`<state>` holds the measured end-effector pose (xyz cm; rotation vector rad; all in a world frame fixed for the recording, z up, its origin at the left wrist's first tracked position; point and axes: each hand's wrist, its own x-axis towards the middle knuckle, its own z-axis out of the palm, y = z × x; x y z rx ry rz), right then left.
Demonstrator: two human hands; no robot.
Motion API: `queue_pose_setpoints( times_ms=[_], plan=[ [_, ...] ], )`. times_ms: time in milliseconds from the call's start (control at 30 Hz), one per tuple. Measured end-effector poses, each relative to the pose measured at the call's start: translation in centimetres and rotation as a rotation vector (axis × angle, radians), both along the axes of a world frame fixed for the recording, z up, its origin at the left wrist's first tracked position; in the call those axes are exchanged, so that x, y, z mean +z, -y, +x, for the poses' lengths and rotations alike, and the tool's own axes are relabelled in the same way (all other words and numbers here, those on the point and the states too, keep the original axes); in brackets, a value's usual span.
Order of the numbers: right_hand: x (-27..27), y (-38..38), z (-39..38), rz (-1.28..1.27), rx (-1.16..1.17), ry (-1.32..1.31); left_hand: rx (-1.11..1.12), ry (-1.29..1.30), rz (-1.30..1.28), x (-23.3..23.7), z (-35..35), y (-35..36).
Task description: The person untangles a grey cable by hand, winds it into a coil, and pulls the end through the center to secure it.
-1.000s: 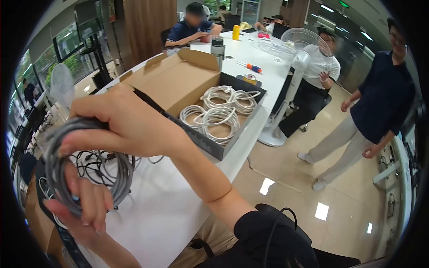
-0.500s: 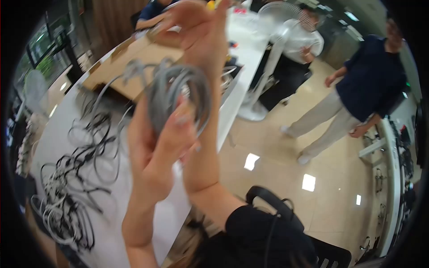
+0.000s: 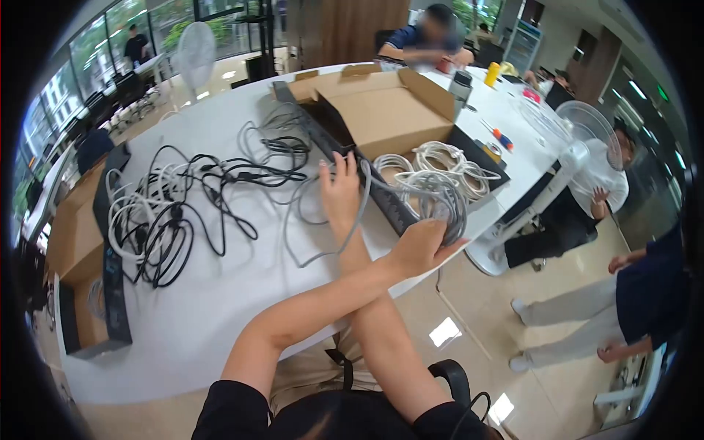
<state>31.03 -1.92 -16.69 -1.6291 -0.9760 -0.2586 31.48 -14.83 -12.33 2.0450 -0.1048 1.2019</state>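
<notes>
My arms are crossed. My left hand (image 3: 419, 251), out on the right, is closed around a coiled grey cable (image 3: 453, 209), the thumb lying on its loops. The coil overlaps the near right side of an open cardboard box (image 3: 392, 110), which has dark outer walls and a brown inside. My right hand (image 3: 340, 192) reaches over to the left, fingers stretched and apart, by the box's near left corner. A loose grey cable length (image 3: 358, 220) loops around beside its wrist. Coiled white cables (image 3: 455, 165) lie inside the box.
Tangled black and white cables (image 3: 172, 213) spread across the white table (image 3: 242, 323). A second open box (image 3: 114, 293) stands at the left. A bottle (image 3: 460, 86), a screwdriver (image 3: 502, 138) and a standing fan (image 3: 576, 158) are at the right. Several people are nearby.
The coil in my left hand has moved down and right to the box. My right hand has come down from in front of my view to beside the box. The view has turned left.
</notes>
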Motion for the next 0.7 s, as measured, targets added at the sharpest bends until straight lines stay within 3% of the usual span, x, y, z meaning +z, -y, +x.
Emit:
queue_pose_setpoints(
  times_ms=[33,200,267,333,400,433,500,600,667,700],
  plan=[
    [-0.2,0.1,-0.1,0.013,0.020,0.009,0.001,-0.057,-0.001,-0.3,0.0,-0.2],
    [-1.7,-1.1,1.1,0.118,0.049,0.040,0.025,0.154,-0.352,0.4,-1.7,-0.6],
    [-1.4,-0.6,1.8,0.057,-0.017,0.221,0.034,0.160,-0.472,1.2,-4.7,-0.7],
    [-0.9,0.7,0.9,0.321,0.461,-0.093,0.017,0.219,-0.637,3.7,-8.5,-0.3],
    [2.6,2.8,0.9,0.496,0.914,-0.370,-0.174,0.152,-0.665,6.4,-13.3,-0.3],
    [4.9,4.1,0.6,0.519,1.135,-0.517,-0.293,0.122,-0.690,7.3,-15.6,0.1],
    [9.4,7.7,-1.6,0.311,1.605,-0.795,-0.425,0.117,-0.688,8.0,-19.3,1.5],
    [9.8,10.3,-6.0,0.162,1.516,-0.702,-0.511,0.201,-0.597,8.7,-23.0,2.6],
    [10.7,13.2,-8.6,0.223,1.675,-0.649,-0.648,0.279,-0.619,7.9,-24.7,3.0],
    [10.8,13.7,-9.8,0.298,1.595,-0.632,-0.672,0.255,-0.663,8.1,-25.7,3.2]
  ],
)
